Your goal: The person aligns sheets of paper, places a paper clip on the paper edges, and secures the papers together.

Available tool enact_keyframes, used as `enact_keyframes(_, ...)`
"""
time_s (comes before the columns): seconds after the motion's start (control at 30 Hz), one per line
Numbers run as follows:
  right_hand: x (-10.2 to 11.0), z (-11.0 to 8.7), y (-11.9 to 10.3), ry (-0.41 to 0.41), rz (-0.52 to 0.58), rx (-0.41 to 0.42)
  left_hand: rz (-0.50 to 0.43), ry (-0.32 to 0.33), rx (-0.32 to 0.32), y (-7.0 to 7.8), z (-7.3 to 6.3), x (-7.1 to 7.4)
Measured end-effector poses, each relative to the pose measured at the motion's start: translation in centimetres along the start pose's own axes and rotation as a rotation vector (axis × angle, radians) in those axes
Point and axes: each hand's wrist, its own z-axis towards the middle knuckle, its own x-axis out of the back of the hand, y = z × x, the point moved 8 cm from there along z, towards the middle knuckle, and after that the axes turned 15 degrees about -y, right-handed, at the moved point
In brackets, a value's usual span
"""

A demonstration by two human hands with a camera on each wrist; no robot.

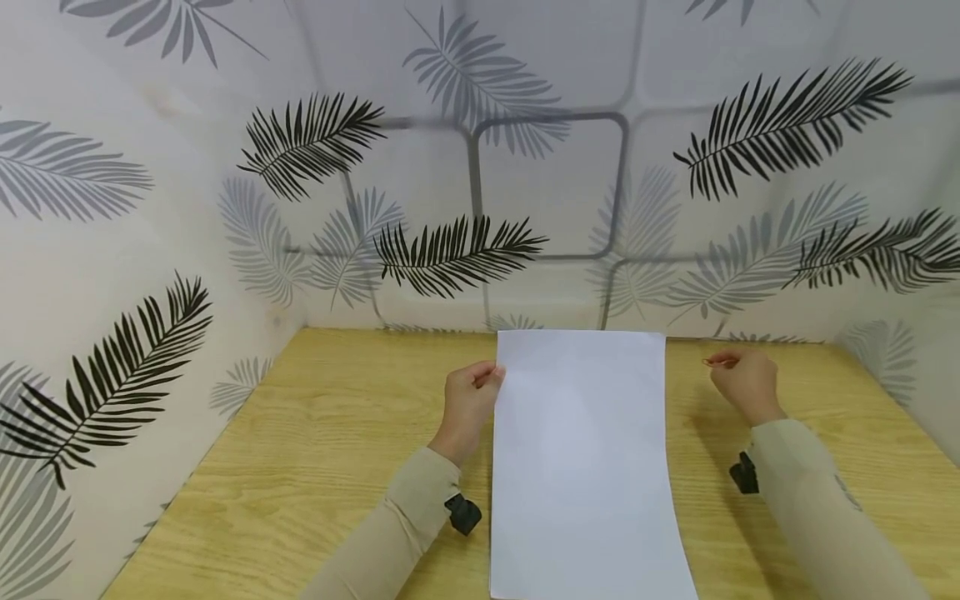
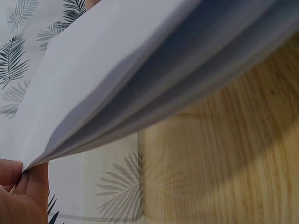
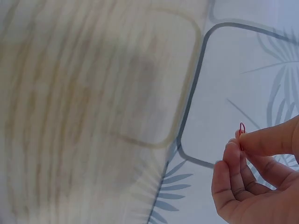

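My left hand (image 1: 467, 406) pinches the left edge of white paper sheets (image 1: 577, 458), near their far end. In the left wrist view the sheets' layered edges fan apart away from the fingers and come together at the pinch; the paper is raised off the wood there. To the right of the paper, my right hand (image 1: 748, 385) holds a small red paper clip (image 3: 242, 128) between thumb and fingertips. The clip's looped end sticks out past the fingers, apart from the paper; the rest is covered by them.
A wood-grain table (image 1: 315, 425) lies under both hands. Behind it rises a pale wall (image 1: 547, 183) with leaf prints and grey lines, and another such wall (image 1: 97, 250) stands at the left. Each wrist wears a small black device (image 1: 462, 514).
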Motion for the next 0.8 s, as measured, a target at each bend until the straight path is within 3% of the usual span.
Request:
enact_keyframes(0.57,1.0,-0.4,-3.3,0.058,0.038,0.088,-0.024,0.004,0.005,0.2,0.1,0.0)
enact_keyframes(0.8,1.1,-0.7,-4.8,0.024,0.102,0.117,-0.013,0.006,-0.008,0.3,0.1,-0.1)
